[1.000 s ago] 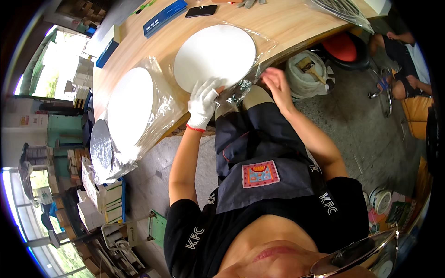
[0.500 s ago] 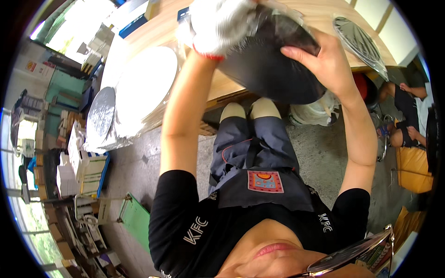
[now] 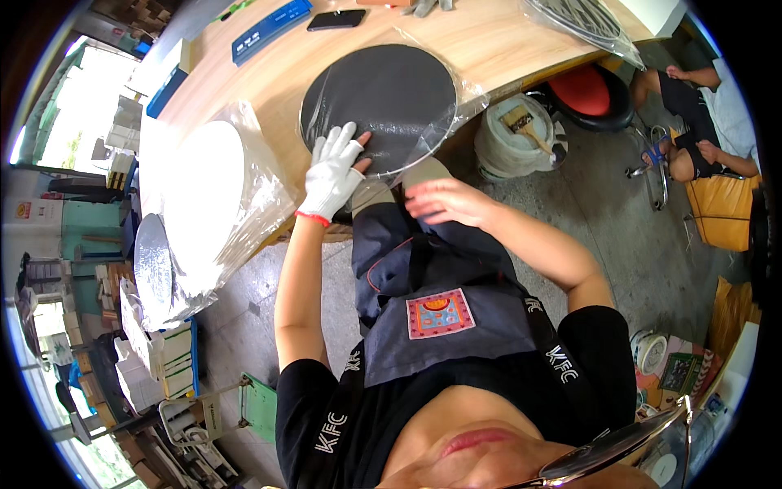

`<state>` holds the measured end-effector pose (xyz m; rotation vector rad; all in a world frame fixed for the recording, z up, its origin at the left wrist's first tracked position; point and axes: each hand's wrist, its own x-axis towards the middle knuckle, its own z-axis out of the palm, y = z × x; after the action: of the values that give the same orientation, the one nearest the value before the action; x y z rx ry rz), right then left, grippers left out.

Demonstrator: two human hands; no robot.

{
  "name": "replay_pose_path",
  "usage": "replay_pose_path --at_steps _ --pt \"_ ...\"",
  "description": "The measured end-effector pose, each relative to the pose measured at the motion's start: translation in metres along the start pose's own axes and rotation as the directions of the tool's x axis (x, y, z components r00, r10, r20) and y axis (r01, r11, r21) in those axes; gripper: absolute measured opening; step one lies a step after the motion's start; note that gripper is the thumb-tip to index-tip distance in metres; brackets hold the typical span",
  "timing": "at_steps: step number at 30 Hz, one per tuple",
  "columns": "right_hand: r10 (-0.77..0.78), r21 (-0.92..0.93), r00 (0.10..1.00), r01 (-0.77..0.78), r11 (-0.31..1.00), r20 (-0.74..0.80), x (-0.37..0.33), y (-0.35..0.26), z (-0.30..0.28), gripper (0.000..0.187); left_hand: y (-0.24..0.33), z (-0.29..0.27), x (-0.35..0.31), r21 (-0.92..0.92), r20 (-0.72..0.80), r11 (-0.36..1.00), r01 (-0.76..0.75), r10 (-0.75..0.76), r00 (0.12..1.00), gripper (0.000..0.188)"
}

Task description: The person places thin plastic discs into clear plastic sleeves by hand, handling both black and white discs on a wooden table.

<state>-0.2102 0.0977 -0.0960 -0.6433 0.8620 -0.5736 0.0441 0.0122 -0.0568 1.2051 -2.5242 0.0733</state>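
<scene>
A round black disc (image 3: pixel 379 94) lies in a clear plastic wrapper on the wooden table in front of me, its near side by the table's front edge. My left hand (image 3: pixel 336 167) wears a white knit glove with a red cuff; two bare fingertips show. Its fingers are spread and rest on the disc's near left rim. Apart from the disc, my right hand (image 3: pixel 446 202) hovers bare over my lap, fingers stretched out, holding nothing. Left of the disc, large white discs (image 3: pixel 204 175) sit in clear plastic, beside a smaller grey disc (image 3: pixel 152 265).
On the table (image 3: pixel 269 94) are a blue box (image 3: pixel 269 31), a black phone (image 3: pixel 336 19) and, at far right, a wrapped dark disc (image 3: pixel 582 20). Below its edge stand a bucket (image 3: pixel 509 147) with a brush (image 3: pixel 525 126) and a red-seated stool (image 3: pixel 582 96). Another person sits at right.
The black disc, held up in both hands before, now lies flat on the table. My right hand has let go and drawn back toward my lap; my left has come down onto the disc.
</scene>
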Motion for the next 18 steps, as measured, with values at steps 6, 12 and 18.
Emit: replay_pose_path --at_steps 6,12,18 --pt "-0.793 -0.926 0.538 0.367 -0.087 0.287 -0.055 -0.070 -0.016 0.023 0.030 -0.031 -0.050 -0.227 -0.033 0.974 -0.025 0.018 0.999 0.061" --pt "-0.451 -0.929 0.843 0.140 -0.344 0.294 -0.003 -0.144 -0.038 0.024 0.067 -0.010 -0.060 -0.169 -0.153 0.981 0.089 -0.116 0.981 0.047" --pt "-0.589 -0.713 0.402 0.419 -0.562 0.701 -0.031 -0.139 -0.048 0.014 0.050 -0.006 -0.055 -0.158 -0.161 0.986 0.057 -0.083 0.983 0.020"
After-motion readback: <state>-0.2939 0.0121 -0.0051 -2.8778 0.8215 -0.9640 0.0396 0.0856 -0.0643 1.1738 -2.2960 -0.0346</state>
